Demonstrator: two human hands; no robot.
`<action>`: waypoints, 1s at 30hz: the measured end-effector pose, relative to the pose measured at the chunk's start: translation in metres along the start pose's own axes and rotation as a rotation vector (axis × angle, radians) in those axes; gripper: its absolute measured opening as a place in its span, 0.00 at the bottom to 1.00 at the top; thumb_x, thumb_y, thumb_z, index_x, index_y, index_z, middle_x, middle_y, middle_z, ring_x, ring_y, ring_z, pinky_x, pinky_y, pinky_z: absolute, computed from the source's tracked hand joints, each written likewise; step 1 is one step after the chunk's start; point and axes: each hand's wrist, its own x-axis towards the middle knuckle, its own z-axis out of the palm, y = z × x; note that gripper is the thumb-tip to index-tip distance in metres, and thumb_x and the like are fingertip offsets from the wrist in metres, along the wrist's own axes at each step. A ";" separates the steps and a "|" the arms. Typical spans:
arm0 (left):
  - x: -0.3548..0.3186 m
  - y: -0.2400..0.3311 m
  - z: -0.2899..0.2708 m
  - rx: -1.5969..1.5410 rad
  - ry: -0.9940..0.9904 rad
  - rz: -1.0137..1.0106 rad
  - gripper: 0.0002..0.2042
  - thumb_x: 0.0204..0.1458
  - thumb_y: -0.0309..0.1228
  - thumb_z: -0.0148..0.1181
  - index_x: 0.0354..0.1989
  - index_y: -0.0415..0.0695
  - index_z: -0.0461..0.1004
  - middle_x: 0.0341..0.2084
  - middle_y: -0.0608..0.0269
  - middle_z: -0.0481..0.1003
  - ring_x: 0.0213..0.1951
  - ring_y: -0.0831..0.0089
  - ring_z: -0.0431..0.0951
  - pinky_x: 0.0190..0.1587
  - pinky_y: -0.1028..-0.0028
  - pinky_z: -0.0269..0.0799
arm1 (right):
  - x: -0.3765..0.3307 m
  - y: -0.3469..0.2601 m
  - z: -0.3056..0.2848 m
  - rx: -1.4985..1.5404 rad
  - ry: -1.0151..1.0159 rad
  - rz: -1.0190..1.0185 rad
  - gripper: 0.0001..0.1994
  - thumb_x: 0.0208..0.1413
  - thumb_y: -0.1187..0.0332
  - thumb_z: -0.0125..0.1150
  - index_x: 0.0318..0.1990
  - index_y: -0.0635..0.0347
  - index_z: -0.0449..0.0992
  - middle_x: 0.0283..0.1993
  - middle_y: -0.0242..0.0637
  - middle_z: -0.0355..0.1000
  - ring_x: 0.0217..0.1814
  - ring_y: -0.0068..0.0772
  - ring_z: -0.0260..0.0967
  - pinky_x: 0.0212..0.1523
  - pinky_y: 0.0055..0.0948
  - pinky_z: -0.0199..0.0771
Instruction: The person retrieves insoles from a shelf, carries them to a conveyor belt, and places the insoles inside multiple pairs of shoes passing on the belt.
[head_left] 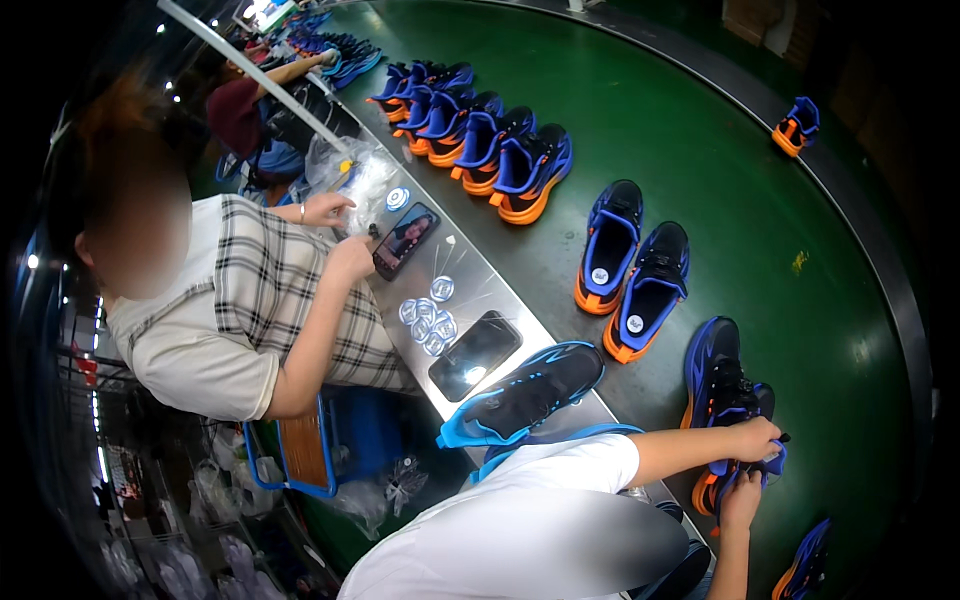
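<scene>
At the right side, both my hands work at a black and blue sneaker (752,402) with orange on its sole. My left hand (752,440) is closed on its collar, where a small dark tip shows past the fingers. Just below, my right hand (741,500) grips the same shoe's heel side, fingers bent inward. What lies between the fingertips is too small to make out. A matching sneaker (712,355) stands directly beside it, partly overlapped. Farther left is another pair, a left sneaker (608,245) and a right sneaker (655,285), each with a round white sticker inside.
A row of sneakers (530,170) stands along the green belt (760,230). Single sneakers sit at the far edge (796,127) and lower right (803,565). On the metal ledge are two phones, round stickers (428,322) and a bright-blue-trimmed shoe (530,392). A co-worker in plaid (270,285) sits left.
</scene>
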 end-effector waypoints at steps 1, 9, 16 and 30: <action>-0.001 -0.002 0.000 -0.003 0.021 -0.005 0.13 0.46 0.35 0.54 0.31 0.34 0.72 0.28 0.41 0.72 0.34 0.49 0.74 0.38 0.62 0.69 | 0.000 0.000 0.003 0.040 0.005 0.016 0.04 0.43 0.77 0.49 0.25 0.70 0.70 0.29 0.51 0.62 0.31 0.52 0.63 0.33 0.42 0.64; -0.001 -0.013 0.012 0.063 0.061 0.056 0.13 0.48 0.34 0.52 0.31 0.34 0.71 0.27 0.40 0.72 0.35 0.48 0.73 0.39 0.60 0.68 | 0.007 0.015 0.013 0.044 -0.182 0.048 0.11 0.46 0.77 0.46 0.37 0.69 0.71 0.39 0.57 0.65 0.38 0.56 0.65 0.39 0.43 0.66; -0.002 -0.030 0.022 0.049 0.060 0.119 0.12 0.48 0.35 0.52 0.32 0.36 0.70 0.28 0.44 0.70 0.34 0.48 0.71 0.38 0.59 0.66 | 0.012 0.022 0.016 0.059 -0.361 -0.066 0.18 0.48 0.75 0.43 0.49 0.67 0.60 0.40 0.61 0.64 0.39 0.62 0.63 0.40 0.47 0.64; -0.013 -0.028 0.021 0.002 0.104 0.181 0.12 0.47 0.35 0.52 0.31 0.36 0.70 0.29 0.43 0.70 0.35 0.48 0.71 0.40 0.58 0.65 | 0.016 0.026 0.025 -0.004 -0.736 -0.049 0.23 0.50 0.72 0.43 0.56 0.68 0.57 0.56 0.57 0.56 0.58 0.52 0.53 0.58 0.36 0.54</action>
